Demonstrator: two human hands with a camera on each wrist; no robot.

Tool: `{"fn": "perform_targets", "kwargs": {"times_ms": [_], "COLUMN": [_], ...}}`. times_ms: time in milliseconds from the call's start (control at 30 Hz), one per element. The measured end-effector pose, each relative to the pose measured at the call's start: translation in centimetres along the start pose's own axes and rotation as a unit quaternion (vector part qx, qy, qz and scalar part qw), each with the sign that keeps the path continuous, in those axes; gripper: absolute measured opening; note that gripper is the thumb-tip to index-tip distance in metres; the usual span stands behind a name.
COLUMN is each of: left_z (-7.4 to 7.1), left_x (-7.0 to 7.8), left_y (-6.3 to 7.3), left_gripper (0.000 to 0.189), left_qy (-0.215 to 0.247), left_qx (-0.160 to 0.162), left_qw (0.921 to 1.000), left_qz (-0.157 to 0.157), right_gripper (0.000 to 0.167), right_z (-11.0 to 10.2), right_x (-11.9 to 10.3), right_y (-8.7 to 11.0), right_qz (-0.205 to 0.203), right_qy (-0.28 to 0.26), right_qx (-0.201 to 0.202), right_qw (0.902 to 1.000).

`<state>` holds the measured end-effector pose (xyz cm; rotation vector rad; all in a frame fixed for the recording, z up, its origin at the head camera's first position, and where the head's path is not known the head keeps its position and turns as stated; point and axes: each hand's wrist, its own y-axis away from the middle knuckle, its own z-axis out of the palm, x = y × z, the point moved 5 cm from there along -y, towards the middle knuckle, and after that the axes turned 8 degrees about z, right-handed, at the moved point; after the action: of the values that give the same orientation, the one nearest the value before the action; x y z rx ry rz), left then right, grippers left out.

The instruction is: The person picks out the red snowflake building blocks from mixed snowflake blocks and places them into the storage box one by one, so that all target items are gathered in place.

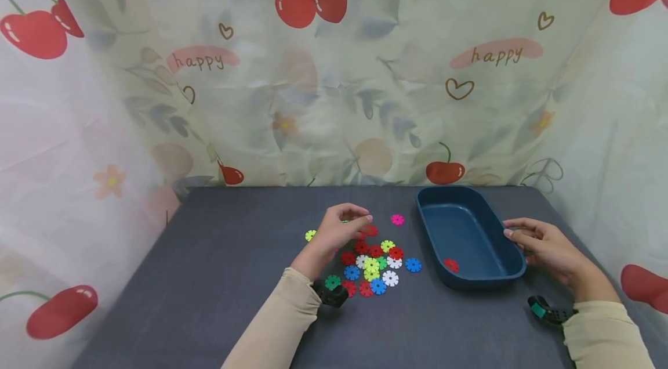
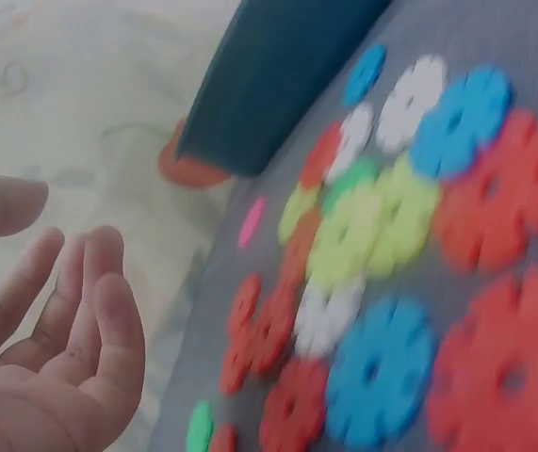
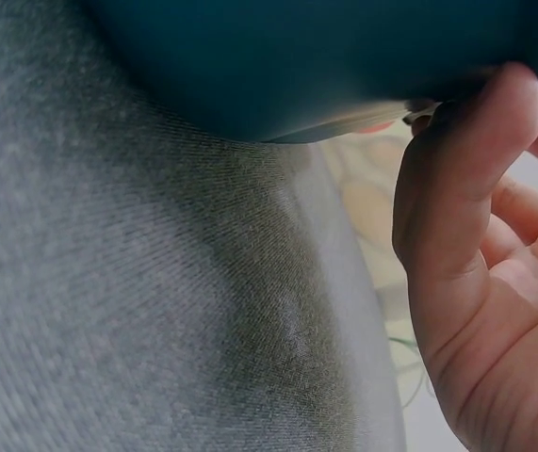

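In the head view my left hand (image 1: pixel 334 232) hovers over a loose pile of notched plastic snowflake discs (image 1: pixel 376 251) in red, blue, yellow, green and white. The left wrist view shows its thumb and bent fingers (image 2: pixel 108 311) apart, with nothing seen between them. At the right, my right hand (image 1: pixel 543 244) holds the side rim of a deep blue tray (image 1: pixel 469 284) with thumb and fingertips. The right wrist view has the thumb (image 3: pixel 471 179) against the tray wall (image 3: pixel 297 66); the other fingers' contact is partly hidden. One red disc (image 1: pixel 451 265) lies inside the tray.
A pink disc (image 1: pixel 398 220) and a blue disc (image 1: pixel 413 265) lie between the pile and the tray. Dark grey cloth covers the table (image 1: pixel 209 276). Cherry-patterned curtains (image 1: pixel 334 96) stand behind and at both sides.
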<state>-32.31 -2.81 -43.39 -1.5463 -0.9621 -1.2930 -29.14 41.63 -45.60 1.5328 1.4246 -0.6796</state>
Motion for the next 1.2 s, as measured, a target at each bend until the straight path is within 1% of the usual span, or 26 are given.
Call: {"fn": "perform_targets", "kwargs": {"times_ms": [133,267,367,467,567,667,800,900,1000,1200], "left_z": [-2.2,-4.2,-5.2,-5.8,-6.0,-6.0,-5.8,-5.6,-5.5,-5.4], "left_x": [-0.2,0.2,0.4,0.0,-0.7,-1.2,-1.9,-2.4,-2.7,-3.0], "left_y": [0.3,0.3,0.4,0.3,0.3,0.3,0.4,0.4,0.3,0.2], "left_gripper": [0.028,0.027,0.024,0.022,0.021,0.022,0.024,0.024,0.024,0.025], "left_qy": [-0.017,-0.03,-0.046,-0.073,-0.114,-0.156,-0.199,-0.218,-0.225,-0.244], "left_qx": [0.016,0.042,0.059,0.056,0.037,0.016,-0.002,-0.007,-0.017,-0.04], "left_qw": [0.9997,0.9985,0.9969,0.9954,0.9926,0.9874,0.9799,0.976,0.9743,0.969], "left_qz": [0.005,0.016,0.024,0.026,0.023,0.02,0.016,0.007,0.002,0.01], "right_gripper": [0.053,0.044,0.035,0.031,0.03,0.031,0.038,0.044,0.046,0.045], "right_z": [0.2,0.0,-0.2,-0.3,-0.3,-0.2,0.0,0.1,0.1,0.0], "right_x": [0.1,0.1,0.1,0.2,0.2,0.2,0.1,0.0,0.1,0.1], "right_y": [0.1,0.2,0.2,0.2,0.2,0.2,0.2,0.1,0.1,0.1], "right_qz": [-0.005,-0.006,-0.004,-0.004,-0.002,-0.001,-0.003,-0.003,0.0,0.001], "right_qy": [0.0,-0.005,-0.008,-0.01,-0.013,-0.015,-0.009,-0.008,-0.009,-0.009], "right_qx": [-0.005,-0.003,0.0,-0.004,-0.005,-0.007,-0.01,-0.012,-0.013,-0.013], "right_qw": [1.0,1.0,1.0,0.9999,0.9999,0.9999,0.9999,0.9999,0.9999,0.9999]}}
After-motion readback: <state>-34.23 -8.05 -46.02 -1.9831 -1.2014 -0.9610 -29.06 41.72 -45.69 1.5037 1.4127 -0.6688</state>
